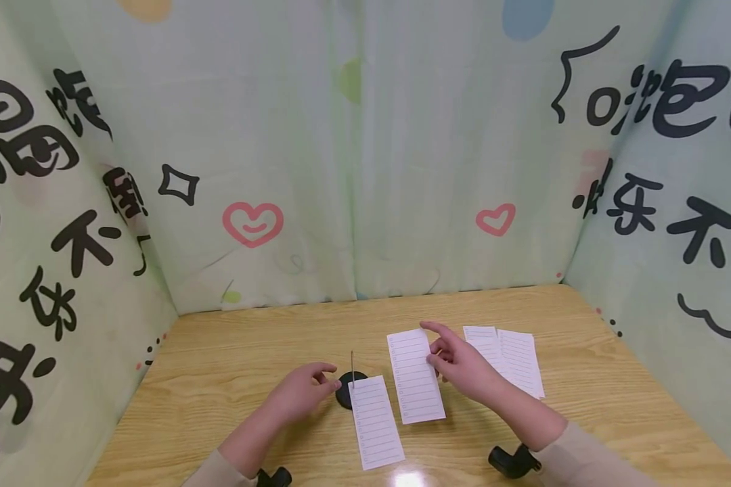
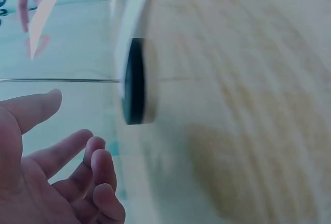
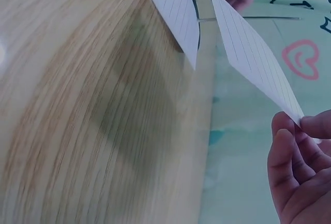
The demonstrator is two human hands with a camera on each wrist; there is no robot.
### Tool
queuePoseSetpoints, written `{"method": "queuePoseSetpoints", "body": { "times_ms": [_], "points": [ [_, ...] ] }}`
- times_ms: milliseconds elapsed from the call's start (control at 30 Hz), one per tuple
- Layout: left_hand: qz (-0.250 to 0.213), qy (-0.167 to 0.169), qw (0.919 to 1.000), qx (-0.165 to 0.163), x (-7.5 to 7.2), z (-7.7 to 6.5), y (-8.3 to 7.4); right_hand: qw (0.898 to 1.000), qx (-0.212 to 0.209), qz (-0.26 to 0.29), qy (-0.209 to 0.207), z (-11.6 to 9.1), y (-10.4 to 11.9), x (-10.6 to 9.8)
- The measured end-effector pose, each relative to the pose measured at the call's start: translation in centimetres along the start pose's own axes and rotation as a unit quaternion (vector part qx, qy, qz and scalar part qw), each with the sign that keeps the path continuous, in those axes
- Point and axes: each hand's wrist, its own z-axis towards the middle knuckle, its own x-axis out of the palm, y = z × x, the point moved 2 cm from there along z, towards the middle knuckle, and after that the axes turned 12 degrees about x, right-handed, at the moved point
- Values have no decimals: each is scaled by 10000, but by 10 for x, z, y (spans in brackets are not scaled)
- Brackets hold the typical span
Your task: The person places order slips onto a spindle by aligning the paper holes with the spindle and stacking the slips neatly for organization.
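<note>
My right hand [image 1: 466, 365] pinches the edge of a lined paper slip [image 1: 415, 379], which hangs above the table with a shadow below it in the right wrist view. Just left of that, a thin upright metal spike [image 1: 352, 365] rises from a round black base [image 1: 343, 396]. A second lined slip [image 1: 376, 423] is on the spike, its top corner over the base. My left hand [image 1: 304, 391] hovers beside the base with relaxed fingers and holds nothing; in the left wrist view its thumb [image 2: 44, 107] lies close to the spike.
Two more lined slips [image 1: 520, 362] lie partly overlapped on the wooden table [image 1: 231, 352], behind my right forearm. Printed curtains [image 1: 353, 169] enclose the table at the back and both sides. Black wrist cameras [image 1: 514, 462] sit at both sleeves.
</note>
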Motion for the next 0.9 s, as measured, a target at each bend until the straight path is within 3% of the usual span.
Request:
{"method": "queuePoseSetpoints", "body": {
  "times_ms": [433,700,900],
  "points": [
    [-689,-559,9953,388,-19,-2,-29,9983,-477,220,233,-1,25,19],
    [-1483,-1240,9809,228,-17,4,-43,9964,-627,366,429,-2,36,31],
    [-1673,-1349,9764,234,-11,10,-48,9958,-648,391,506,-1,34,39]
  ]
}}
